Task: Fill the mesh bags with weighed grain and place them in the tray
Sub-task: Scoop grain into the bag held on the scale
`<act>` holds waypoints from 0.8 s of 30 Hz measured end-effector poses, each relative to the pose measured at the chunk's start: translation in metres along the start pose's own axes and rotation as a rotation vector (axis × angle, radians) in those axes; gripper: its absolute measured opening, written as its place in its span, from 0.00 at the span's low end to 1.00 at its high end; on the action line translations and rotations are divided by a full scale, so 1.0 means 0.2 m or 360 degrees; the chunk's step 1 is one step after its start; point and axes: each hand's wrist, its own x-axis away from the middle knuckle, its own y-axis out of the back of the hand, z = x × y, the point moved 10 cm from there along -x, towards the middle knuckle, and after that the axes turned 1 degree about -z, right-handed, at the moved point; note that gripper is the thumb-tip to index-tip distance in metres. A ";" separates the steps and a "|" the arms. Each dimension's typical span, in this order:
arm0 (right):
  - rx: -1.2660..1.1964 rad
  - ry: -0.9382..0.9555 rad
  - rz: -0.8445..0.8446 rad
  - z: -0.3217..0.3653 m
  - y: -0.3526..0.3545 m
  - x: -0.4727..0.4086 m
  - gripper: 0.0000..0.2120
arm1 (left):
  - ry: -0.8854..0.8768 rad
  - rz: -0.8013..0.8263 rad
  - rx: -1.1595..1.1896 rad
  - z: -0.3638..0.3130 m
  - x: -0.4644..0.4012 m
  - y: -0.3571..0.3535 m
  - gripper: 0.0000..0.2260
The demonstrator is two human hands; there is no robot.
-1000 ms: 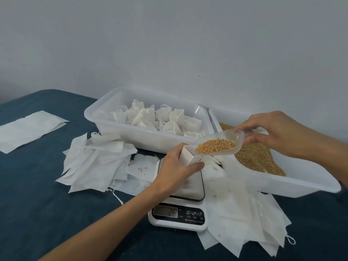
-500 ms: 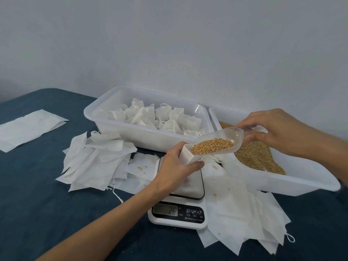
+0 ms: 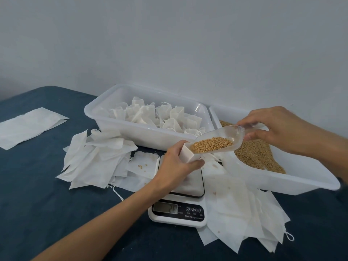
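A plain pale wall (image 3: 169, 44) rises behind a dark blue tabletop (image 3: 37, 204).

- A flat white digital kitchen scale (image 3: 178, 211) sits on the dark blue cloth-covered table (image 3: 37, 204), near the front, in the middle.
- Behind it and to the left stands a white rectangular plastic tray (image 3: 120, 127) with filled white mesh bags (image 3: 169, 117) in it.
- To the right of that tray, just beside it, stands a second white plastic tub (image 3: 282, 183) with loose golden grain (image 3: 259, 155) in it.
- Piles of flat empty white mesh bags (image 3: 94, 162) lie left of the scale, in front of the tray; more lie right of the scale, partly under the tub.
- A stack of white sheets (image 3: 28, 125) lies apart at the far left.
- Above the scale, the left hand (image 3: 177, 166) holds an open white mesh bag (image 3: 186, 154).
- The right hand (image 3: 278, 129) holds a clear plastic scoop (image 3: 226, 136) of grain over the tub's near edge, its tip at the bag's mouth.
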 end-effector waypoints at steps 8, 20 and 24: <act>0.0005 0.0029 -0.0011 0.01 0.01 0.00 0.15 | 0.0005 -0.0003 0.0027 -0.01 0.00 0.00 0.12; 0.0043 0.0017 0.0003 0.01 0.01 -0.01 0.15 | 0.0037 0.0000 0.0048 0.00 0.00 0.00 0.14; 0.0056 0.0008 0.0012 0.01 0.00 -0.01 0.15 | 0.0046 -0.0003 0.0056 -0.01 0.00 0.00 0.15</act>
